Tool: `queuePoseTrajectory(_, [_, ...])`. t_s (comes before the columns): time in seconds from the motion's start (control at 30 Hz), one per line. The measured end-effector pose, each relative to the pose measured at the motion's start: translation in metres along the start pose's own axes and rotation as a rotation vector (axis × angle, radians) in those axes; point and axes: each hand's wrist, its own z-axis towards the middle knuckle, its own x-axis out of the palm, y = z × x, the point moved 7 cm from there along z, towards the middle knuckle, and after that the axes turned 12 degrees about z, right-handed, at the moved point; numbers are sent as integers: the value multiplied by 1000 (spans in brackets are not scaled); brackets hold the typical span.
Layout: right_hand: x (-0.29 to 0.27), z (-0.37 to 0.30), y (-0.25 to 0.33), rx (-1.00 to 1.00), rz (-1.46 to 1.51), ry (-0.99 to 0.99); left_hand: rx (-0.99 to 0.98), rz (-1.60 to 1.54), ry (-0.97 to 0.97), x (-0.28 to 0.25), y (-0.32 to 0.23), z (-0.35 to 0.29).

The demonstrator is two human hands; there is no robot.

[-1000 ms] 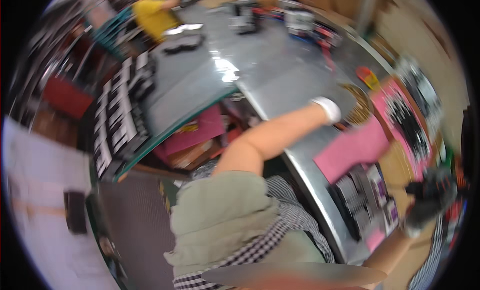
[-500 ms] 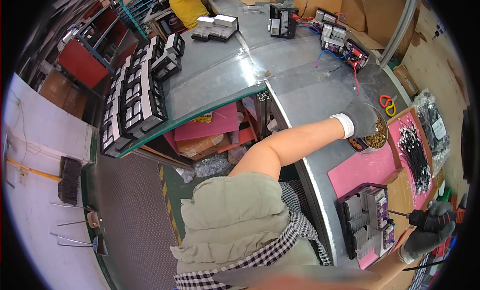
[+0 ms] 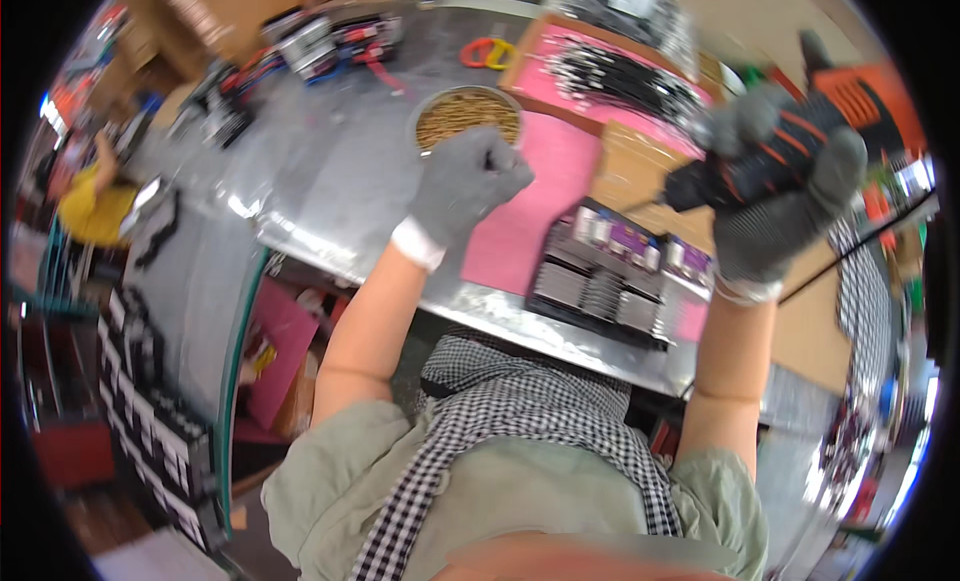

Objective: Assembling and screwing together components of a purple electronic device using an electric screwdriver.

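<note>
My left hand [image 3: 468, 186], in a grey glove, is closed just in front of a round metal bowl of brass-coloured screws [image 3: 466, 121]. Whatever its curled fingers hold, if anything, is hidden. In my gloved right hand [image 3: 770, 206] is an orange and black power screwdriver [image 3: 775, 156], its thin bit pointing left. Below that bit lies a black-framed module [image 3: 600, 286] with silver heat sinks and purple circuit boards. The module rests near the table's front edge, partly on a pink sheet [image 3: 510, 236].
Behind the pink sheet stands a shallow box of black cables [image 3: 630, 81] with white ends. Red and yellow scissors [image 3: 487, 53] lie beside it. Wired modules [image 3: 310, 46] sit at the back left. Stacked black and white units [image 3: 150, 421] line another table edge; a person in yellow [image 3: 95, 206] is beyond.
My view has swung right toward the bench. My left hand has come out of the screw bowl, closed. My right hand has lifted the power screwdriver, whose bit now hangs above the module.
</note>
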Motion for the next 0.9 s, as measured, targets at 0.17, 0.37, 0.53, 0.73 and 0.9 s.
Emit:
queuePoseTrajectory(0.17, [8,-1,9,33,77,161,100,-354,119,44,-34,-29])
queuePoseTrajectory(0.37, [-2,-11,9,15,7,75,18,-623,127,58,-33,-40])
queuePoseTrajectory(0.53, [-3,-13,4,2,-11,50,-9,-666,137,59,-34,-41])
queuePoseTrajectory(0.73, [-9,-8,-1,-16,-38,23,78,-710,124,62,-39,-37])
queuePoseTrajectory(0.9, [-3,-8,-5,-30,-64,6,435,-220,-133,54,-57,-40])
